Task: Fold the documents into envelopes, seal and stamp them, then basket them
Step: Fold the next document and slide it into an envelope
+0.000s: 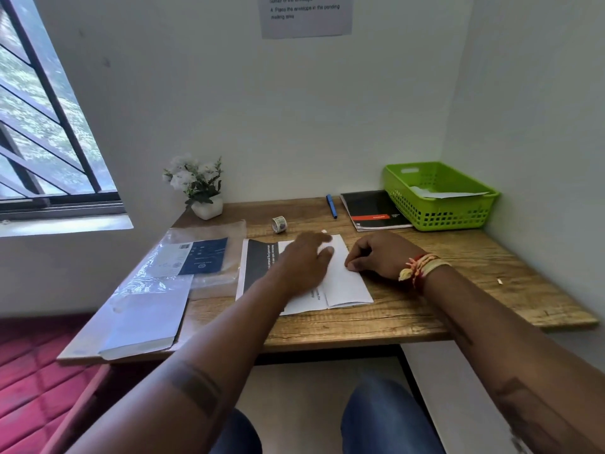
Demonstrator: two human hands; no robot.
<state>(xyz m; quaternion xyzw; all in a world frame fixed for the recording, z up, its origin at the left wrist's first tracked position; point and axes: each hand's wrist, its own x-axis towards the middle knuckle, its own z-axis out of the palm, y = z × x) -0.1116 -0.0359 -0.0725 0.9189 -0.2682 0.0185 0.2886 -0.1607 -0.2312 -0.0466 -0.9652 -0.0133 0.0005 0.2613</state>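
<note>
Floor: a red patterned mat (36,381) lies at lower left, beside the person's blue-trousered knees (386,417).
Desk: a wood-grain top (458,290) set into a white corner, its front edge nearest me.
Plastic sleeves: a clear packet (144,309) hangs over the left front edge; another behind it holds a dark blue card (204,258) with print too small to read.
Document: a white sheet (343,283), partly folded, lies mid-desk with its fold running away from me; its left part shows a black panel (258,267) with white lettering I cannot make out.
Left hand: the hand (304,260) lies flat on the paper, fingers spread and straight, pressing it down.
Right hand: the hand (379,257) rests on the sheet's right edge, fingers curled under and thumb against the paper; thread bands (419,267) circle the wrist.
Scrap: a small white bit (500,281) sits well to the right on the wood.
Stamp roll: a small roll (279,223) stands behind the sheet.
Pen: a blue pen (331,206) lies just beyond.
Notebook: a black book (373,209) with a red band touches the basket.
Basket: a green lattice basket (438,214) in the far right corner holds white paper (448,193).
Plant: white flowers in a white pot (206,208) at far left.
Window: barred, greenery outside (42,126).
Notice: a sheet on the wall (306,14) reads "Place the envelope in the pending mailing area".
</note>
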